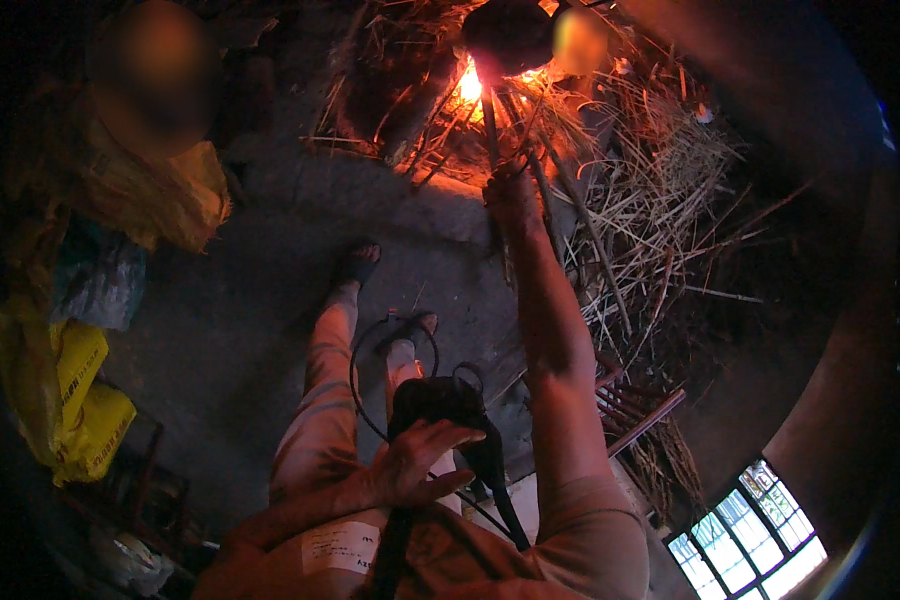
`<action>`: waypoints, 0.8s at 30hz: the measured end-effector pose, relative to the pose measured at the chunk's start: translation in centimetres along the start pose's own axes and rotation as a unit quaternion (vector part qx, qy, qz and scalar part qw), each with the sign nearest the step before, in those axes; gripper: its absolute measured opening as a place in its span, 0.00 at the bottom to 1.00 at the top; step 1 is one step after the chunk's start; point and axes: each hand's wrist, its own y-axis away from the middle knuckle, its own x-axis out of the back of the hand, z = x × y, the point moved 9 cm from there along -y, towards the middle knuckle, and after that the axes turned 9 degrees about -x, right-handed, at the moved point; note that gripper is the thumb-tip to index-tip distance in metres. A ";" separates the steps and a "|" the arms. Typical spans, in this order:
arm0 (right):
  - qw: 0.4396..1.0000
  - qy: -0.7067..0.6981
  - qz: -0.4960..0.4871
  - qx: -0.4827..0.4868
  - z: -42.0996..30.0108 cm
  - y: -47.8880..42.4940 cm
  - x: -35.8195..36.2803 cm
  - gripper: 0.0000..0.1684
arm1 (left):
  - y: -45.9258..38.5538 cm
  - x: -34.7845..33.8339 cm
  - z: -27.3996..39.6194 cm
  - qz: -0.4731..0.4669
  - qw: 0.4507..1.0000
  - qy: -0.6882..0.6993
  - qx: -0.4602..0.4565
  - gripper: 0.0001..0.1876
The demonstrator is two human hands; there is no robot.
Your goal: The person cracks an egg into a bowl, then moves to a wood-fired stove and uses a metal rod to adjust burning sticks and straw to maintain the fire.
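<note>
At the top, my right hand [511,187] reaches out, closed around a dark stick [490,127] whose far end points into a burning fire [469,86]. Above the flames sits a dark, round-bottomed pot [508,36]; its upper part is cut off by the frame edge. My left hand [424,461] lies across my body with thumb and fingers apart, beside a black pouch [439,405] with a cable. It holds nothing that I can see.
Dry straw and twigs [652,195] are heaped right of the fire. A reddish metal frame [645,420] stands near my right elbow. Yellow sacks [90,420] are on the left, a barred window [750,536] lower right. My sandalled feet [364,262] are on the dark floor [217,360].
</note>
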 end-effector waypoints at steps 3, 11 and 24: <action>1.000 0.014 -0.004 -0.008 -0.4 0.0 0.0 0.11 | 0.0 0.5 0.2 0.013 1.000 -0.005 -0.013 0.28; 0.991 0.134 -0.001 0.026 -0.8 -0.6 -0.1 0.07 | 0.5 0.9 -0.2 0.023 1.000 -0.002 -0.014 0.27; 0.971 0.213 -0.034 0.100 -2.0 -0.2 -0.6 0.06 | 0.4 1.1 0.0 0.023 1.000 -0.018 -0.012 0.28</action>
